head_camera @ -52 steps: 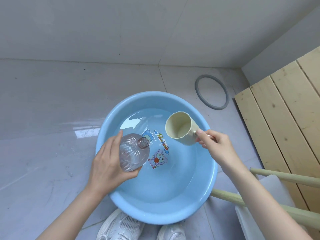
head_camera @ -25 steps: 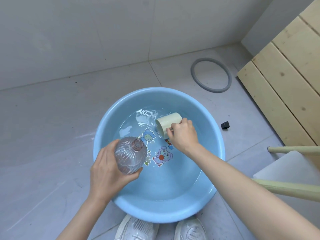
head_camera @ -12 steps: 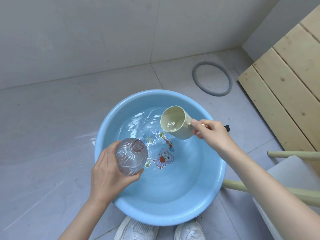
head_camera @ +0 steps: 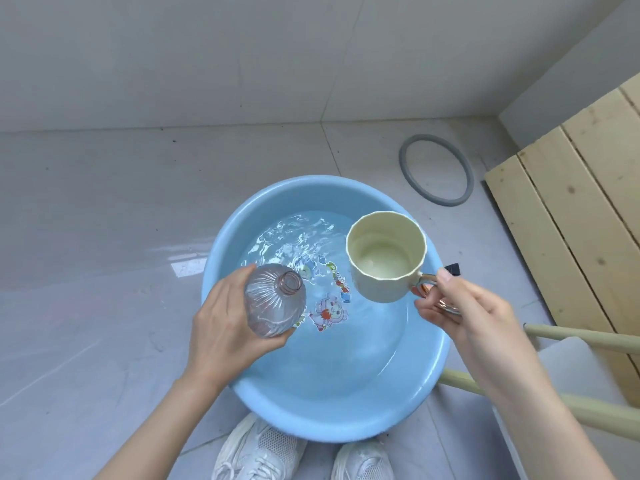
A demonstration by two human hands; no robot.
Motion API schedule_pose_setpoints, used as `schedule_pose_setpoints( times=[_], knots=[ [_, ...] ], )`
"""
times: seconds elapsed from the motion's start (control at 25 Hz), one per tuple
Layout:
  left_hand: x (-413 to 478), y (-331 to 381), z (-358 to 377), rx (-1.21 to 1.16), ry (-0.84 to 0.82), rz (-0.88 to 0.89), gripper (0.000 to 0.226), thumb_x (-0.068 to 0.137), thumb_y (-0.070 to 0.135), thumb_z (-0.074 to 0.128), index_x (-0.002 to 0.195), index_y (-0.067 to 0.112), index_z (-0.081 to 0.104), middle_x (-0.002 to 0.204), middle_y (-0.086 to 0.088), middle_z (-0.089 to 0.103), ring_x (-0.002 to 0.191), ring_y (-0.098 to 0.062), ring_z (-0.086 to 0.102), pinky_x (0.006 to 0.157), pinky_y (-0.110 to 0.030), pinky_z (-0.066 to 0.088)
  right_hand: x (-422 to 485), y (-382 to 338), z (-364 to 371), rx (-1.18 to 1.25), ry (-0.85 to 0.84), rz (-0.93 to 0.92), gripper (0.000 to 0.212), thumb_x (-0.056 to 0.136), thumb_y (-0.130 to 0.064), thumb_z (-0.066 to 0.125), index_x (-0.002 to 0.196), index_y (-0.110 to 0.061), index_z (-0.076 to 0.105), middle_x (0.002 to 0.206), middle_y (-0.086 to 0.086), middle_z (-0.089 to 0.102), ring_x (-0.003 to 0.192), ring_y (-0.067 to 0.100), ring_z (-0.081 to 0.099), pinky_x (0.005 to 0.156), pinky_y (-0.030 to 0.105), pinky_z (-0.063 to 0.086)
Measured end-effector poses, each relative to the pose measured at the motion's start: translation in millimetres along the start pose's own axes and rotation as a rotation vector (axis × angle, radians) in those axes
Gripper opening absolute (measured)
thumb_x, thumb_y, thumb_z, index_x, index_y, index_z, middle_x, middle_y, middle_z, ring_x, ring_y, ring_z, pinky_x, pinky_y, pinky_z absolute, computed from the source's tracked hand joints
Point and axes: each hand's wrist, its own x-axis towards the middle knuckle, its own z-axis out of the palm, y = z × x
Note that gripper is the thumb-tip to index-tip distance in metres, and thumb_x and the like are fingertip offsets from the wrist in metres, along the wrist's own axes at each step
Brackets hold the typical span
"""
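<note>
Raised clear, cup (head_camera: 386,261) juts left from right hand (head_camera: 464,311)'s grip.

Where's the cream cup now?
Head view: the cup is above the right side of the blue basin, held by its handle in the right hand.

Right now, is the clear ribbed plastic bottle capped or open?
Open. The clear ribbed plastic bottle, gripped by the left hand, shows a bare threaded mouth with no cap on it.
</note>
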Motion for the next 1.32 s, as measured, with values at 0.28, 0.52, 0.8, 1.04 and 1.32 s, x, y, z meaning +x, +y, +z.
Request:
schedule_pose_setpoints(
  times=[0.28,0.52,0.8,1.04,1.32],
  knots=[
    [0.6,-1.4,-0.6,-0.081,-0.009,0.005,0.101,0.041,0.042,0.093,0.124,0.001,0.052,0.119,-0.01,0.063,0.108,-0.019,0.049,0.09,-0.024,0.037,-9.4,16.2,28.8,-0.038,-0.052,-0.052,0.043,0.083,-0.047,0.064,0.055,-0.014,0.063,0.074,0.004,0.063,0.104,0.018,0.067,0.083,0.028,0.053],
    [-0.7,-3.5,-0.3,-0.107,0.004,0.013,0.099,0.042,0.042,0.092,0.123,0.0,0.053,0.12,-0.01,0.063,0.109,-0.019,0.049,0.092,-0.024,0.037,-10.4,20.2,42.0,-0.199,0.002,-0.088,0.047,0.071,-0.058,0.059,0.059,-0.012,0.065,0.066,0.004,0.06,0.089,0.015,0.069,0.097,0.044,0.05],
    [-1.2,-4.4,0.7,-0.112,0.01,0.013,0.097,0.045,0.044,0.091,0.123,0.001,0.053,0.122,-0.009,0.062,0.109,-0.023,0.054,0.094,-0.026,0.038,-15.0,14.3,50.6,-0.268,0.021,-0.098,0.046,0.083,-0.046,0.067,0.056,-0.009,0.063,0.065,0.02,0.054,0.085,0.011,0.064,0.092,0.032,0.054],
    [-0.8,-4.9,1.5,-0.108,0.013,0.022,0.096,0.046,0.046,0.09,0.123,0.001,0.053,0.121,-0.009,0.062,0.11,-0.022,0.053,0.095,-0.026,0.038,-18.8,8.0,54.7,-0.313,0.03,-0.104,0.047,0.079,-0.041,0.058,0.067,0.004,0.061,0.056,-0.019,0.058,0.085,0.038,0.057,0.095,0.062,0.042],
    [-0.8,-4.0,1.0,-0.109,0.012,0.009,0.096,0.046,0.045,0.09,0.123,0.001,0.054,0.121,-0.008,0.062,0.109,-0.022,0.054,0.094,-0.025,0.038,-20.4,5.7,54.2,-0.351,0.041,-0.115,0.042,0.076,-0.046,0.058,0.062,-0.006,0.063,0.068,-0.005,0.062,0.066,0.03,0.045,0.081,0.053,0.044]
  ],
)
